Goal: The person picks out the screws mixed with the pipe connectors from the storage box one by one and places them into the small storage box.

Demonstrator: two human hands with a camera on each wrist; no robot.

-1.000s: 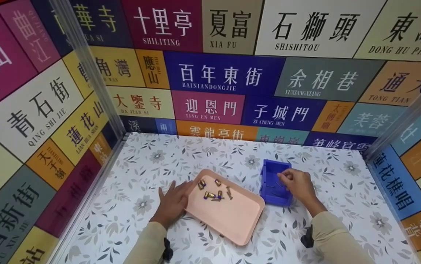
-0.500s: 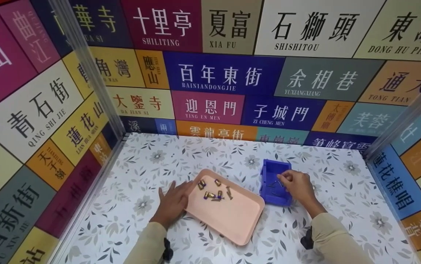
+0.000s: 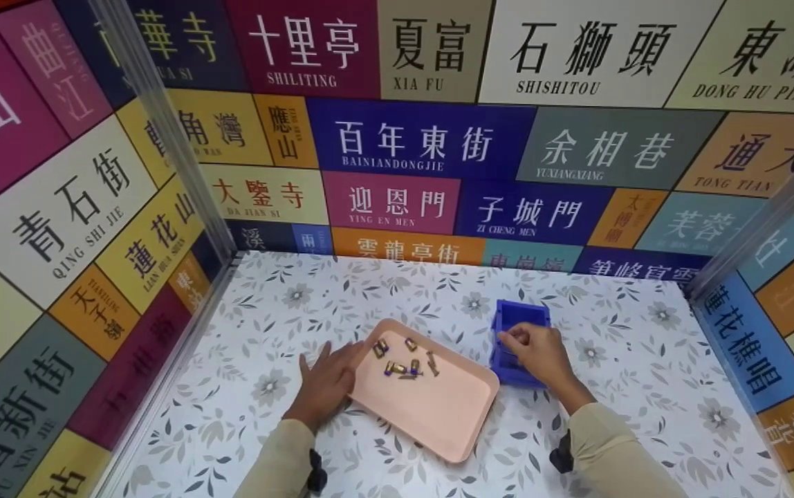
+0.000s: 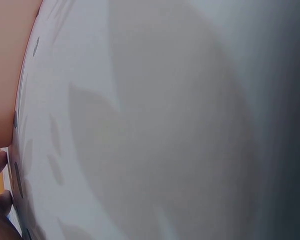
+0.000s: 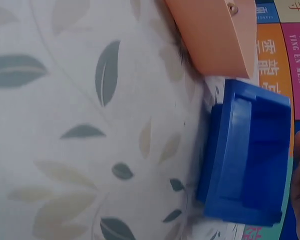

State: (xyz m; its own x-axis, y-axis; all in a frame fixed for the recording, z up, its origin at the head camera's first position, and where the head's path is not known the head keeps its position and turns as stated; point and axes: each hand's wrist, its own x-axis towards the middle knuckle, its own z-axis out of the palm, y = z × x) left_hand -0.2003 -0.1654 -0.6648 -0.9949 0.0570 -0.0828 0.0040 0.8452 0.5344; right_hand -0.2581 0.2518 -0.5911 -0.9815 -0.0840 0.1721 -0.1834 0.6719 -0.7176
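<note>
Sleeves (image 3: pixel 274 460): pale beige, reaching in from the near edge, one at left and one at right.
Wrist gear (image 3: pixel 317 472): a small black lump at each cuff.
Cloth (image 3: pixel 342 290): white with grey leaves and flowers, covering the table under everything.
Tray (image 3: pixel 431 429): shallow, peach, lying askew in the middle, its long sides running from far left to near right.
Left hand (image 3: pixel 326 384): palm down at the tray's left edge, fingers spread and fairly straight, gripping nothing; the fingers nearest the tray lie against its rim.
Brass pieces (image 3: pixel 395 368): several short ones, some with blue ends, scattered in the tray's far left half.
Screws (image 3: pixel 432 363): slim and brownish, lying among the brass pieces in the tray.
Right hand (image 3: pixel 542 354): over the box (image 3: pixel 523 379), thumb and forefinger brought together at its left side; whether something is pinched between them I cannot tell.
Box: blue, open-topped, just to the right of the tray; the hand hides much of its inside in the head view.
Corner posts (image 3: pixel 174 131): clear strips at far left and far right.
Walls (image 3: pixel 397 138): coloured panels with large Chinese characters and Latin lettering, BAINIANDONGJIE among them, at left, right and far side.
</note>
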